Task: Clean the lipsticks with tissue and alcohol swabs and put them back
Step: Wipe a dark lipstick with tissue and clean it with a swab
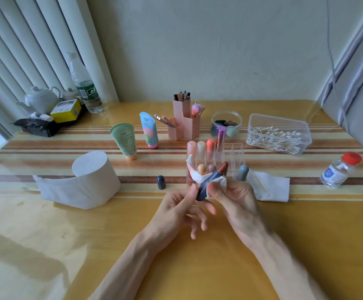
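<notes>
1. Lipstick: a grey-blue tube with its brown-red stick wound out. It is held tilted above the table, just in front of the rack, tip pointing up and right.
2. Left hand pinches the tube's lower end between thumb and forefinger, and the other fingers hang loosely spread. I judge this grip steadies the tube and leaves its upper part free for wiping.
3. Right hand presses a tissue against the tube with thumb and curled fingers. The tissue wraps round the tube and shows pink smears, so wiping seems under way.
4. A dark cap stands left of the hands and a paler cap stands to the right. I cannot tell which fits this tube.
5. A swab lies on a sheet near the right hand, with the alcohol beyond. Both are probably kept in reach for the next step.
6. Other lipsticks stand in the rack's slots, and some slots are empty for this one's return.
</notes>
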{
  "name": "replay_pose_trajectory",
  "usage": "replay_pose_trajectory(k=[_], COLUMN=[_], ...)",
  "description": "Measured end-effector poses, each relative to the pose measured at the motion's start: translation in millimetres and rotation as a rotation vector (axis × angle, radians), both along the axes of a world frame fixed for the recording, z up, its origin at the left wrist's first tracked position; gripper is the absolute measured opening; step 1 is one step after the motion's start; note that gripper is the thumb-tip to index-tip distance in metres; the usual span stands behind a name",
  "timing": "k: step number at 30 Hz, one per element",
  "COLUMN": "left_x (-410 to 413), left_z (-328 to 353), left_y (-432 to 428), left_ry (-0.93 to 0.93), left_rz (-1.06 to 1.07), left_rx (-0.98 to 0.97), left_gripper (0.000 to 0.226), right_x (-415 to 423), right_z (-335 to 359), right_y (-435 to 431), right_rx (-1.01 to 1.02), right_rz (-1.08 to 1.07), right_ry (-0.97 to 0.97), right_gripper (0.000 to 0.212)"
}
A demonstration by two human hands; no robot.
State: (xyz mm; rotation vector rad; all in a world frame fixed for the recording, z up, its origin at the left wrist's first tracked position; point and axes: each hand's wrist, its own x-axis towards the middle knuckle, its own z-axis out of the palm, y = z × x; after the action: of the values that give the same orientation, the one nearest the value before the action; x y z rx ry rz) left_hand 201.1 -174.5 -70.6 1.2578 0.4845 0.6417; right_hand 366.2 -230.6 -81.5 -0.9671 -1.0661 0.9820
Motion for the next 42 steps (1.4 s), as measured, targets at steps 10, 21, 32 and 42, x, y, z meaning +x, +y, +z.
replay_pose_trajectory(k=[10,21,32,42], left_x=[3.6,3.8,-0.2,0.5], left_z=[-9.3,-15.6,-17.5,-11.6], left_y=[3.6,2.5,7.4,5.4], left_ry=[0.001,-0.025,-0.046,-0.028], left_rz=[0.173,0.339,0.317,0.226], left_rx=[0.133,0.199,0.241,0.183], left_gripper=[0.031,0.043,0.025,0.020], right_x=[-5.3,-5.4,-3.9,-3.9], right_z=[5.9,6.3,5.1,6.0], right_y=[0.0,-2.1,-3.1,-3.6], right_rx=[0.005,-0.015,0.018,0.012], right_rz=[-0.074,-0.092,-0.053,-0.058], right_ry=[-0.011,0.039,0.033,0.000], right_gripper=[0.036,0.043,0.046,0.035])
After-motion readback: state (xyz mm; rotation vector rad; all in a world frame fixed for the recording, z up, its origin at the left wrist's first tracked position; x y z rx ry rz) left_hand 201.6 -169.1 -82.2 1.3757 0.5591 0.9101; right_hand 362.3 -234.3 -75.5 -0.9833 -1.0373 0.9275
